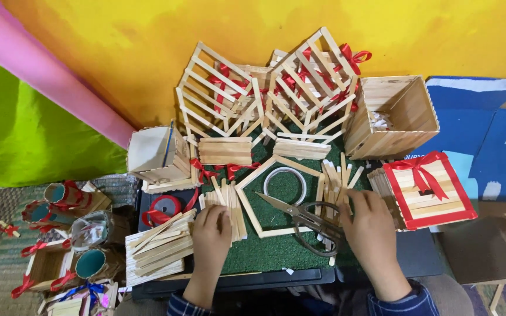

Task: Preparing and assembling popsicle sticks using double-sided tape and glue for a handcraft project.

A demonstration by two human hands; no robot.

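My left hand [211,233] rests fingers-down on a loose pile of wooden craft sticks [228,202] lying on the green mat [265,254]. My right hand [369,225] reaches into another pile of sticks [334,181] to the right, fingers curled on them. Between my hands lies a house-shaped stick frame [253,175] with a white tape ring [285,184] inside it. Dark scissors [311,225] lie open across the frame's right side, next to my right hand.
Stick-built lattice baskets with red ribbons [300,88] stand at the back, beside an open stick box [390,117]. A red-edged lid with a bow [426,190] lies right. Red ribbon spool [164,209], stacked sticks [159,248] and small holders [65,234] lie left.
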